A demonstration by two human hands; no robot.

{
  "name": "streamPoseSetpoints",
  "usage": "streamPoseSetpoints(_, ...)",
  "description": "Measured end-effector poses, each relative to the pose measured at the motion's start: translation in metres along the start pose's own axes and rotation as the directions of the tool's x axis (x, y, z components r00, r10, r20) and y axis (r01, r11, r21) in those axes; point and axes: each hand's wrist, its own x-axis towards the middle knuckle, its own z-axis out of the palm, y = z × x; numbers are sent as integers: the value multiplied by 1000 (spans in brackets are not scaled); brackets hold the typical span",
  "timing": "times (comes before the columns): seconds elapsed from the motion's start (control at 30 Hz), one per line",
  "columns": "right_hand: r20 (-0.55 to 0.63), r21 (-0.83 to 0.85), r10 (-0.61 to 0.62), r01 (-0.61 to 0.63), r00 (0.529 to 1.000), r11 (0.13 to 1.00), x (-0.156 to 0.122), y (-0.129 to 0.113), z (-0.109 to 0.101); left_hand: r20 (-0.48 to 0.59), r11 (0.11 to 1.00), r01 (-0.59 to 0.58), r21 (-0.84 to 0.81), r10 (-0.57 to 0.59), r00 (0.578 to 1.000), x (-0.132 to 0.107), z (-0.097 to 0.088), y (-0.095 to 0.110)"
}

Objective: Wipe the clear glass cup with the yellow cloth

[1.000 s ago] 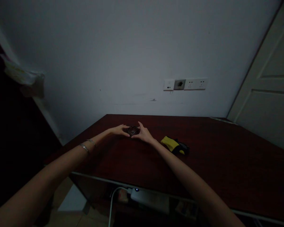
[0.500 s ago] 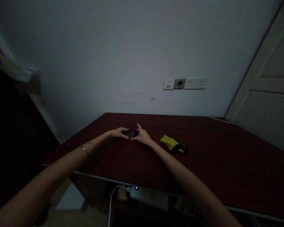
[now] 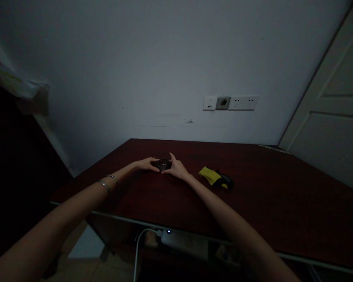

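Note:
A small round dark object (image 3: 164, 164), perhaps a glass dish, sits on the dark red table (image 3: 267, 196) near its far left part. My left hand (image 3: 147, 163) cups it from the left and my right hand (image 3: 177, 168) from the right, fingers curled against its sides. Two thin bracelets circle my left wrist (image 3: 107, 182). The room is dim, so the object's details are hard to make out.
A yellow and black cloth item (image 3: 216, 178) lies on the table just right of my right hand. Wall sockets (image 3: 230, 103) are on the white wall behind. A door (image 3: 332, 117) stands at the right. A power strip (image 3: 184, 241) with a lit indicator sits under the table's front edge.
Both hands stay around the small round object. The view has shifted slightly, and the hands have barely moved.

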Motion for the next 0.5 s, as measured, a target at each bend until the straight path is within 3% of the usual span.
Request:
streamPoseSetpoints(0.33,22,30,-10,9,1000,1000,2,6,2,-3,999,37,8,-36,999,0,1,1)
streamPoseSetpoints(0.5,72,5,-31,31,997,1000,-6,2,-11,58,967,173,185,-187,981,-1,-9,9)
